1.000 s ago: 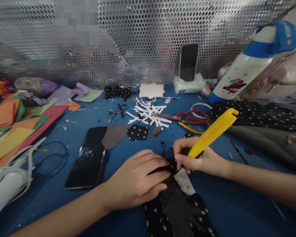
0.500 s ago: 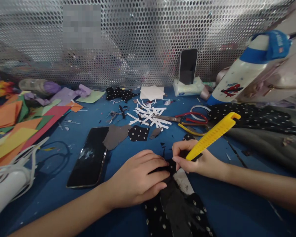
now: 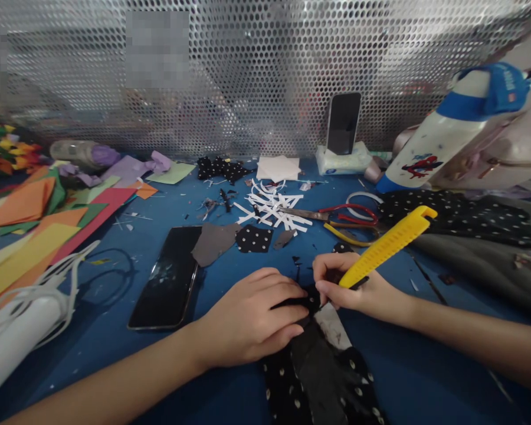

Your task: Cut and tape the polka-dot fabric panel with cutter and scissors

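The left hand (image 3: 261, 319) presses the black polka-dot fabric (image 3: 323, 372) flat on the blue table (image 3: 234, 395); the right (image 3: 358, 286) grips the yellow ridged-plastic cutter (image 3: 384, 248). Fingers should stay off the blade line.

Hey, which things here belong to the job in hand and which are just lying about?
In use:
black dotted fabric under the left hand
yellow tool in the right hand

Seemingly lying about:
flat phone
red-handled scissors
bottle
coloured paper
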Demonstrator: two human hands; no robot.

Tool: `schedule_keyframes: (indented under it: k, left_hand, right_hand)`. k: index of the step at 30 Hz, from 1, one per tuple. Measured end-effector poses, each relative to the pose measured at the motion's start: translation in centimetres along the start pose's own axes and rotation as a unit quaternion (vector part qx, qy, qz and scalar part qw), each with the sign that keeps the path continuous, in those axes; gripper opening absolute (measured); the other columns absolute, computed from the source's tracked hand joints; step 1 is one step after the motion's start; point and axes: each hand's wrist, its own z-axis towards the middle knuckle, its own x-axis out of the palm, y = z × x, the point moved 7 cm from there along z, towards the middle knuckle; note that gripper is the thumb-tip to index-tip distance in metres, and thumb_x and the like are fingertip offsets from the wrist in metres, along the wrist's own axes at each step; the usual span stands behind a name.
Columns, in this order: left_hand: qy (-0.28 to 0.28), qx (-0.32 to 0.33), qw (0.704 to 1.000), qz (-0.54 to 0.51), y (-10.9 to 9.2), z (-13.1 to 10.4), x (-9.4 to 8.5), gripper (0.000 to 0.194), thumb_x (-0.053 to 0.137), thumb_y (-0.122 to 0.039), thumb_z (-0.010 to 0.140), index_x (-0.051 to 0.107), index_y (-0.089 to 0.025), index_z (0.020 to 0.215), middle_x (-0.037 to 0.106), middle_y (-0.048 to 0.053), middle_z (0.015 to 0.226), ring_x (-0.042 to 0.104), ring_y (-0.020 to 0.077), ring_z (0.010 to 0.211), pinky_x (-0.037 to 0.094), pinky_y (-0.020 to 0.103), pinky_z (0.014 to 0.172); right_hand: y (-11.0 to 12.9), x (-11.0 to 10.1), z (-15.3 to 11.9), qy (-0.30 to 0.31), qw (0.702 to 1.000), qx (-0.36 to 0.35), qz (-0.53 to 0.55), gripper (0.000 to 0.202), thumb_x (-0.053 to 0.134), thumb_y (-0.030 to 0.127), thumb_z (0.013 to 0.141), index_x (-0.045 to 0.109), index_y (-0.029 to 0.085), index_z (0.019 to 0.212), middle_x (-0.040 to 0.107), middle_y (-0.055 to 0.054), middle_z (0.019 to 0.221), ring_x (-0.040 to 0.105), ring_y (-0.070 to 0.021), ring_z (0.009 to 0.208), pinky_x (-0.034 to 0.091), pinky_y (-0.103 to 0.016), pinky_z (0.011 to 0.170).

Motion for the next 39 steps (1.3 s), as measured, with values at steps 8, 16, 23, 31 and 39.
schedule_keyframes:
  k: [8,16,23,31,39]
  left_hand:
    - [-0.007,-0.001,1.000,-0.001,0.0,0.0,-0.2,0.032,0.038,-0.027,0.103,0.064,-0.013,0.116,0.067,0.011,0.117,0.059,0.0237,0.111,0.044,0.043,0.100]
    - [-0.003,-0.001,1.000,0.004,0.0,0.0,-0.1,0.032,0.038,-0.027,0.104,0.063,-0.014,0.117,0.067,0.011,0.118,0.058,0.0234,0.112,0.043,0.043,0.101]
    - [0.006,-0.006,1.000,-0.006,0.2,-0.2,0.1,0.031,0.040,-0.027,0.103,0.063,-0.014,0.118,0.065,0.011,0.121,0.058,0.0240,0.112,0.044,0.044,0.102]
    - [-0.008,0.003,1.000,0.004,0.2,-0.3,0.1,0.033,0.038,-0.028,0.103,0.065,-0.016,0.118,0.066,0.011,0.119,0.058,0.0247,0.111,0.045,0.045,0.100]
    - [-0.032,0.014,0.999,0.030,-0.2,-0.1,-0.4,0.029,0.041,-0.025,0.102,0.067,-0.018,0.112,0.067,0.009,0.116,0.059,0.0237,0.109,0.046,0.043,0.098]
  right_hand:
    - [-0.1,-0.2,0.0,-0.012,1.000,0.021,0.012,0.023,0.068,0.024,0.084,0.054,0.015,0.068,0.061,0.001,0.059,0.052,-0.0062,0.049,0.037,-0.015,0.046]
    - [-1.3,-0.3,-0.1,-0.023,0.993,0.067,0.099,0.025,0.074,0.027,0.081,0.054,0.015,0.070,0.060,0.002,0.060,0.052,-0.0055,0.046,0.038,-0.014,0.044]
    - [-1.1,-0.3,-0.1,-0.009,0.994,0.049,0.093,0.024,0.073,0.028,0.083,0.056,0.015,0.072,0.062,0.001,0.059,0.053,-0.0060,0.047,0.039,-0.014,0.043]
    - [-1.3,-0.3,0.0,-0.016,0.994,0.041,0.099,0.026,0.074,0.031,0.081,0.055,0.015,0.072,0.061,0.002,0.059,0.054,-0.0070,0.046,0.040,-0.015,0.042]
    - [-0.6,-0.1,0.2,-0.026,0.995,0.028,0.092,0.032,0.070,0.040,0.083,0.054,0.016,0.071,0.058,0.003,0.056,0.052,-0.0067,0.043,0.042,-0.017,0.042]
